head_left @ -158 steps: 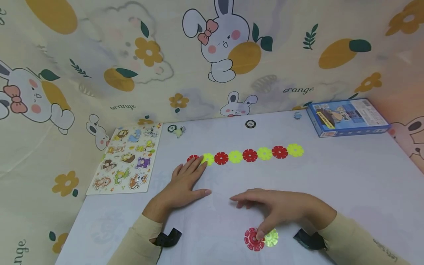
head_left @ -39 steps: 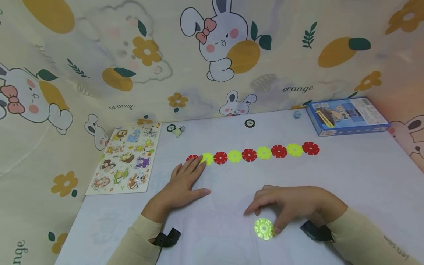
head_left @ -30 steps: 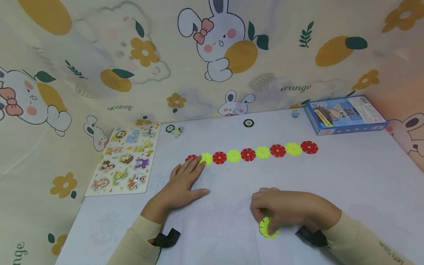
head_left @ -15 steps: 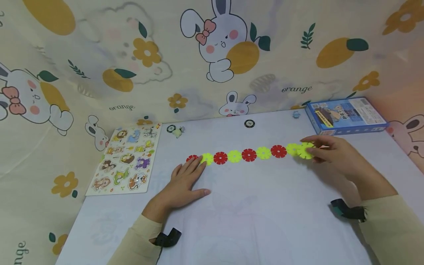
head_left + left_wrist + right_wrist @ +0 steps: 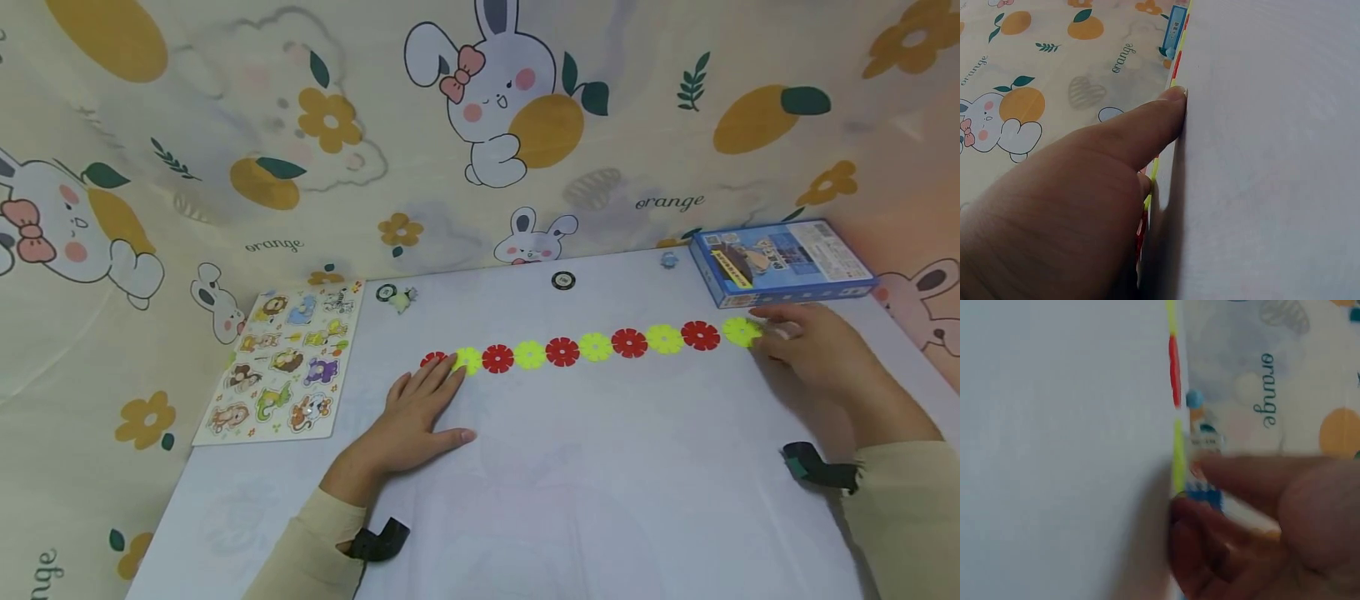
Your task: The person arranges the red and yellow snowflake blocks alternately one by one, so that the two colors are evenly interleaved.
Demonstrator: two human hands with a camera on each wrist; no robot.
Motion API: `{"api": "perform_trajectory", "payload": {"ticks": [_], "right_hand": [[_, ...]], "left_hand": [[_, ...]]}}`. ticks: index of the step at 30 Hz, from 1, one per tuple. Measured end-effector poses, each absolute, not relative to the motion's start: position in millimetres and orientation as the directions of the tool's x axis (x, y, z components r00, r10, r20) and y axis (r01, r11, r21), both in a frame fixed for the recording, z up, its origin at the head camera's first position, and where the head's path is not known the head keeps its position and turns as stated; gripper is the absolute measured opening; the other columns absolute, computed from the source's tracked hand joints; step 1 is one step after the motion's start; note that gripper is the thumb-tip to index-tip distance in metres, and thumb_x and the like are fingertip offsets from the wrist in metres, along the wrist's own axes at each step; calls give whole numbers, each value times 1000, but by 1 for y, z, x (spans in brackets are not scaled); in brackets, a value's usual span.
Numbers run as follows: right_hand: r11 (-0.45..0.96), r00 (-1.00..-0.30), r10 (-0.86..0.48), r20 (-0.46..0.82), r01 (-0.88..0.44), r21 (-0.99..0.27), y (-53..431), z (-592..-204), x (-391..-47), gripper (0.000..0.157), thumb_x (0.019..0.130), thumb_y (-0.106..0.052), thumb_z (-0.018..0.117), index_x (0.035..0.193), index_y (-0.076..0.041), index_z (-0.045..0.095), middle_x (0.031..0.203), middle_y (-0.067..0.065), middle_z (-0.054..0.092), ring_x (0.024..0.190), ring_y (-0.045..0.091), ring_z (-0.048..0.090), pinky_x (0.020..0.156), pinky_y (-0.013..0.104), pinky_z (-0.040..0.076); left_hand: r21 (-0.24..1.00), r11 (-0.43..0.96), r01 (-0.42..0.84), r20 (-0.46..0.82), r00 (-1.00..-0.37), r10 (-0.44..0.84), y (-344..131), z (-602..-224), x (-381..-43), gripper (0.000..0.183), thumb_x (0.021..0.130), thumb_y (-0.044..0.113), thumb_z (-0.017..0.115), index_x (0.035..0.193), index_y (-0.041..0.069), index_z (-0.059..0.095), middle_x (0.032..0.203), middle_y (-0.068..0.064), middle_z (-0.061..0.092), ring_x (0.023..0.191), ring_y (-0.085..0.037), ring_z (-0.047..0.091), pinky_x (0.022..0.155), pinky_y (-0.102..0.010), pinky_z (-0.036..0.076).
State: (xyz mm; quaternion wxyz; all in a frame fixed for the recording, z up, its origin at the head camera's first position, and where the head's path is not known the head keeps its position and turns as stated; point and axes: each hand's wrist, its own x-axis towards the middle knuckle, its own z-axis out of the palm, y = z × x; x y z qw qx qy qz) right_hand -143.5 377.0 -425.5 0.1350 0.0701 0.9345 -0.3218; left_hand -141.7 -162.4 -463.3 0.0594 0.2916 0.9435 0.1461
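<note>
A row of red and yellow-green notched plastic snowflake discs stretches across the white table, colours alternating. At its right end a yellow snowflake disc point(image 5: 741, 332) lies a small gap from the last red snowflake disc point(image 5: 701, 335). My right hand point(image 5: 821, 350) holds that yellow disc by its right edge with thumb and fingertips; the right wrist view shows the fingers blurred at its near end. My left hand point(image 5: 416, 412) lies flat with fingers spread, fingertips over the leftmost red disc point(image 5: 432, 359) and at the yellow disc point(image 5: 468, 361) beside it, partly hiding both.
An animal puzzle board point(image 5: 281, 362) lies at the left. Along the back are a black round token point(image 5: 563, 280), another token point(image 5: 386, 292) beside a small pale green figure point(image 5: 402, 300), a small blue figure point(image 5: 669, 260) and a blue box point(image 5: 780, 262).
My right hand picks a yellow disc from the near table, carries it to the row's right end and sets it past the red disc placed earlier. The left hand stays put.
</note>
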Motion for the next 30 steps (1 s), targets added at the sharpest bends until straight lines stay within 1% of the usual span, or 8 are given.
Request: {"api": "perform_trajectory", "payload": {"ticks": [3, 6, 18, 21, 23, 25, 28, 30], "right_hand": [[874, -934, -96, -344, 86, -478, 375, -419, -141, 73, 91, -47, 61, 150, -14, 32, 150, 30, 18, 126, 61, 19, 88, 76, 22], [899, -901, -186, -392, 5, -437, 373, -417, -138, 75, 92, -51, 56, 151, -15, 28, 153, 26, 14, 127, 61, 17, 90, 74, 19], [917, -891, -178, -418, 4, -400, 364, -418, -139, 85, 88, -60, 55, 153, -17, 21, 154, 26, 10, 127, 62, 15, 87, 77, 17], [913, -902, -185, -390, -11, -408, 363, -414, -139, 85, 88, -62, 53, 154, -20, 19, 152, 28, 16, 124, 62, 24, 84, 77, 23], [904, -914, -176, -365, -3, -427, 362, -410, -138, 84, 89, -62, 53, 154, -25, 17, 140, 29, 40, 112, 56, 43, 78, 70, 40], [890, -929, -159, -334, 12, -456, 360, -404, -137, 82, 89, -61, 53, 154, -27, 17, 122, 26, 53, 95, 45, 53, 67, 55, 50], [862, -946, -141, -293, 28, -505, 355, -398, -136, 75, 90, -57, 54, 153, -28, 25, 111, 21, 55, 88, 32, 51, 57, 35, 47], [847, -955, -145, -257, 15, -531, 348, -395, -136, 70, 91, -55, 55, 151, -26, 33, 124, 22, 50, 94, 33, 50, 60, 34, 49]], "left_hand": [[314, 785, 534, -22, -822, 569, -161, -463, -142, 88, 83, 71, 48, 154, 25, 22, 160, 5, 7, 144, -19, 3, 109, -57, 5], [316, 782, 537, -22, -820, 572, -161, -461, -142, 88, 84, 70, 49, 154, 24, 22, 160, 5, 7, 144, -20, 3, 108, -58, 5], [322, 782, 534, -32, -819, 573, -162, -460, -141, 88, 84, 70, 49, 154, 24, 21, 160, 4, 7, 144, -22, 4, 108, -59, 6], [324, 779, 537, -27, -818, 575, -162, -461, -141, 88, 84, 70, 49, 154, 24, 21, 160, 4, 7, 144, -22, 4, 107, -60, 6], [331, 777, 536, -23, -818, 574, -162, -462, -141, 88, 84, 70, 49, 154, 23, 22, 160, 4, 7, 144, -22, 4, 108, -59, 6], [341, 774, 533, -16, -820, 572, -162, -463, -141, 88, 83, 69, 51, 153, 23, 24, 159, 4, 8, 144, -22, 5, 108, -59, 6], [359, 772, 524, -14, -825, 566, -162, -463, -141, 87, 83, 68, 53, 153, 23, 25, 159, 5, 9, 144, -21, 5, 108, -58, 6], [372, 770, 518, -14, -827, 563, -162, -463, -140, 87, 83, 66, 55, 153, 23, 25, 159, 6, 10, 144, -21, 5, 108, -58, 6]]}}
